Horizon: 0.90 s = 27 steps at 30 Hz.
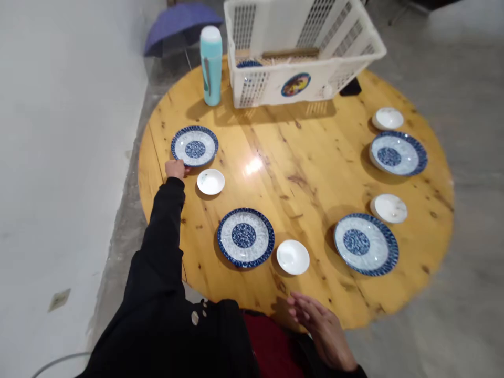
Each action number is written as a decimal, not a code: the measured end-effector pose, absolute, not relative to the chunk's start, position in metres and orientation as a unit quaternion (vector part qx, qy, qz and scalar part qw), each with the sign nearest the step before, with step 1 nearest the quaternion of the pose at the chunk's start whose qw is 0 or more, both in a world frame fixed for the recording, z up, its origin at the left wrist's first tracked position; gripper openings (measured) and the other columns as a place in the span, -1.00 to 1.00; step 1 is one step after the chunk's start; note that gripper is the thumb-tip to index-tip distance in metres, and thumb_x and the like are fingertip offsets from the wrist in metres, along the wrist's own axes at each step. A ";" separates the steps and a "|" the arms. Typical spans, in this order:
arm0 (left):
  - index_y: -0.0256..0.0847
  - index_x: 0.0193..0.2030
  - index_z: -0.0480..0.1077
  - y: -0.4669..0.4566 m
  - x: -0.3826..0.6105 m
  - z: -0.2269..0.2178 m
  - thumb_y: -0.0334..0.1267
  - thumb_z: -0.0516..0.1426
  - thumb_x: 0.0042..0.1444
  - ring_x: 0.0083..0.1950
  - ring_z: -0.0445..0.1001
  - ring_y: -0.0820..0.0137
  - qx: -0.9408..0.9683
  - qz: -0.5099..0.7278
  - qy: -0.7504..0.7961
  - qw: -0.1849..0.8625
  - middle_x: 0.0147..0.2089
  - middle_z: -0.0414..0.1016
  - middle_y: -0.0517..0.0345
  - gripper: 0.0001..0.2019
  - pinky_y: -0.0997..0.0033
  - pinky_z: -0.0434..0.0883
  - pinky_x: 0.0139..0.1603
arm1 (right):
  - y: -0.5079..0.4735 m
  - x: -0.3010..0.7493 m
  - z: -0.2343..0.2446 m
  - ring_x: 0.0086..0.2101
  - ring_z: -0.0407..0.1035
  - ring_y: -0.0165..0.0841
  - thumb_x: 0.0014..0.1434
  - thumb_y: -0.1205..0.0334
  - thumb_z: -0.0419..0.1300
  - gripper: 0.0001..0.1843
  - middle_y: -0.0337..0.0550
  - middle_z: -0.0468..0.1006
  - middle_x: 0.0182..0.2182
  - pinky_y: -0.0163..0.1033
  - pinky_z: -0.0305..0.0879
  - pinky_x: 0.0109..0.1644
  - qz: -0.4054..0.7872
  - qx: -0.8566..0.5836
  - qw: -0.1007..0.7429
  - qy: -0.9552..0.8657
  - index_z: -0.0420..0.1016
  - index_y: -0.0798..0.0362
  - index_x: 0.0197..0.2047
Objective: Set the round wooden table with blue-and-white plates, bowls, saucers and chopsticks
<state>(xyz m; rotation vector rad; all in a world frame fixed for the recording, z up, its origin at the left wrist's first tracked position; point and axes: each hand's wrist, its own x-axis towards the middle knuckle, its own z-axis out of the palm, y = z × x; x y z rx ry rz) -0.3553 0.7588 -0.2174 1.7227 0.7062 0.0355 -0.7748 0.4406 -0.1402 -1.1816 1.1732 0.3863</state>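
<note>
Blue-patterned far-left plate [194, 146] lies near the round table's [299, 173] left edge, and the left hand [175, 168], fingers curled in, touches its near rim; whether it pinches the rim I cannot tell. A small white saucer [210, 181] sits just right of that hand. Behind stand a teal bottle [211, 65] and a white crate [299, 50]. At the near edge the right hand [321, 328] hovers, fingers loosely spread, holding nothing, near another saucer [293, 256].
</note>
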 end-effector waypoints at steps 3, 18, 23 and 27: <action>-0.36 -0.40 0.33 0.763 -0.360 -0.209 -0.38 0.05 0.14 -0.42 0.49 0.45 0.766 0.052 0.322 0.555 -0.46 0.46 0.10 -0.88 0.47 0.41 -0.38 | 0.438 -0.771 -0.139 -0.44 0.47 -0.30 -0.32 -0.10 0.51 -0.44 -0.04 0.66 -0.37 -0.22 0.42 -0.37 0.147 -0.531 0.657 0.514 0.62 0.08 -0.29; -0.25 -0.48 0.40 0.722 -0.587 -0.140 -0.14 0.20 -0.03 -0.56 0.35 0.50 0.755 -0.056 0.170 0.631 -0.56 0.37 0.26 -0.79 0.50 0.39 -0.52 | 0.432 -0.640 -0.134 -0.46 0.41 -0.41 0.09 -0.21 0.24 -0.47 -0.10 0.57 -0.35 -0.28 0.33 -0.40 0.075 -0.710 0.675 0.187 0.55 0.12 -0.16; -0.21 -0.47 0.37 0.682 -0.647 -0.156 -0.08 0.17 0.01 -0.52 0.38 0.45 0.735 -0.168 0.160 0.638 -0.53 0.37 0.25 -0.76 0.45 0.41 -0.48 | 0.436 -0.650 -0.142 -0.55 0.26 -0.44 0.15 -0.19 0.15 -0.54 -0.30 0.31 -0.62 -0.32 0.20 -0.46 0.057 -0.798 0.582 0.147 0.39 0.06 -0.46; -0.16 -0.53 0.25 0.660 -0.674 -0.165 -0.08 0.11 0.06 -0.52 0.36 0.44 0.740 -0.200 0.158 0.623 -0.54 0.30 0.26 -0.74 0.46 0.36 -0.50 | 0.424 -0.675 -0.156 -0.53 0.21 -0.43 0.15 -0.10 0.15 -0.60 -0.31 0.27 -0.62 -0.31 0.16 -0.44 0.035 -0.835 0.526 0.157 0.33 0.05 -0.51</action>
